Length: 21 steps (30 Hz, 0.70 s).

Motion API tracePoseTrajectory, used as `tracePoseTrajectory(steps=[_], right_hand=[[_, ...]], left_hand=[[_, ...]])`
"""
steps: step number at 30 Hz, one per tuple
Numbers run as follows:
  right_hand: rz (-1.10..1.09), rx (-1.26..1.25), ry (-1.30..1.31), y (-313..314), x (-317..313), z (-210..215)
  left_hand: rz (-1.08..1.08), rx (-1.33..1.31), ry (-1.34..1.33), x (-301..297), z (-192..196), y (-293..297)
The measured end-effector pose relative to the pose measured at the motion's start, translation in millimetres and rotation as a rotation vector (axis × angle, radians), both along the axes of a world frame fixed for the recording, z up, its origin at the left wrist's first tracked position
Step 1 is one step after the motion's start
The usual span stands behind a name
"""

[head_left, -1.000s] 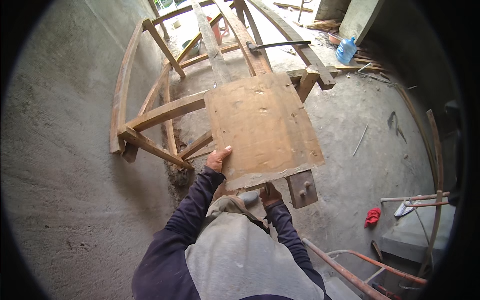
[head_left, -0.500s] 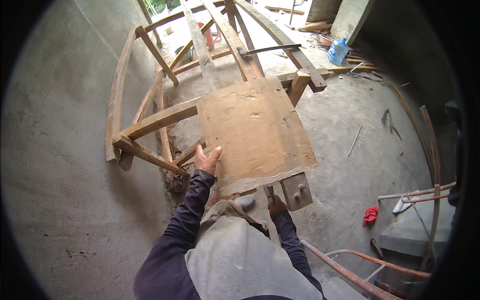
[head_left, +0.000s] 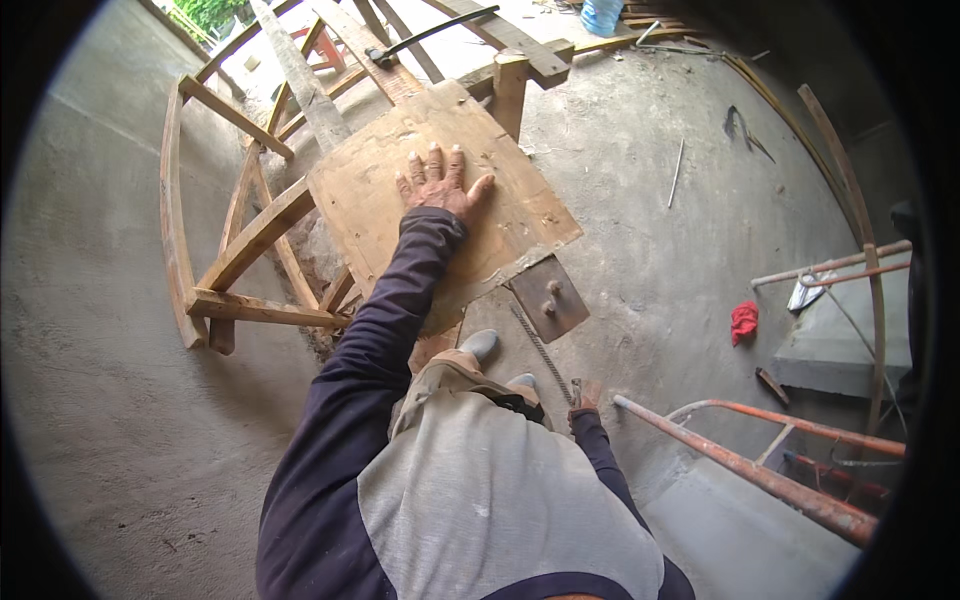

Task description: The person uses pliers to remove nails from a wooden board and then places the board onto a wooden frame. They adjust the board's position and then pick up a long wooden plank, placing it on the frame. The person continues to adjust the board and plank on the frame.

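My left hand [head_left: 438, 187] lies flat with fingers spread on a square plywood board [head_left: 480, 215]. The board rests on a rough timber frame [head_left: 255, 235], its near edge overhanging toward my body. Lower down and to the right, my right hand [head_left: 588, 394] is closed round the handle of a handsaw [head_left: 541, 350]. Its long toothed blade shows narrow, almost edge-on, and slants up toward the board's near edge. A dark brown plate [head_left: 550, 297] with two stubby pegs juts from under the board's near right corner.
A black-handled hammer [head_left: 383, 57] lies across the frame's beams. Orange-painted metal tubing [head_left: 755, 477] stands at the lower right, near a red cloth [head_left: 744, 323]. A blue water jug [head_left: 602, 18] is at the back. A concrete wall [head_left: 90, 300] rises on the left.
My left hand has moved from the board's left edge onto its top. My right hand has drawn back from under the near edge, bringing the saw blade into view. The view has shifted.
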State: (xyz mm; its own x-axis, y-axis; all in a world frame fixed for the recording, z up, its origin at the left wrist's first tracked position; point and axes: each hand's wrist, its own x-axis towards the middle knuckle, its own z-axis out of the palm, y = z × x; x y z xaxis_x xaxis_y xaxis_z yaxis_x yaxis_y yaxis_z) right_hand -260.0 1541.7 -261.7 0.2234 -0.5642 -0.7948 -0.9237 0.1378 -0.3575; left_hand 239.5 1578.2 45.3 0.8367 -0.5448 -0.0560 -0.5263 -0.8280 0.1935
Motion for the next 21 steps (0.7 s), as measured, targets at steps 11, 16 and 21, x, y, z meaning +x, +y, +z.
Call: tracePoseTrajectory(steps=[11, 16, 21], right_hand=[[1.06, -0.083, 0.105, -13, -75, -1], [0.752, 0.326, 0.247, -27, -99, 11], [0.308, 0.372, 0.243, -68, -107, 16]], left_hand=[[-0.01, 0.009, -0.034, -2, 7, 2], [0.001, 0.028, -0.017, -1, 7, 1], [-0.003, 0.071, -0.004, 1, 10, -1]])
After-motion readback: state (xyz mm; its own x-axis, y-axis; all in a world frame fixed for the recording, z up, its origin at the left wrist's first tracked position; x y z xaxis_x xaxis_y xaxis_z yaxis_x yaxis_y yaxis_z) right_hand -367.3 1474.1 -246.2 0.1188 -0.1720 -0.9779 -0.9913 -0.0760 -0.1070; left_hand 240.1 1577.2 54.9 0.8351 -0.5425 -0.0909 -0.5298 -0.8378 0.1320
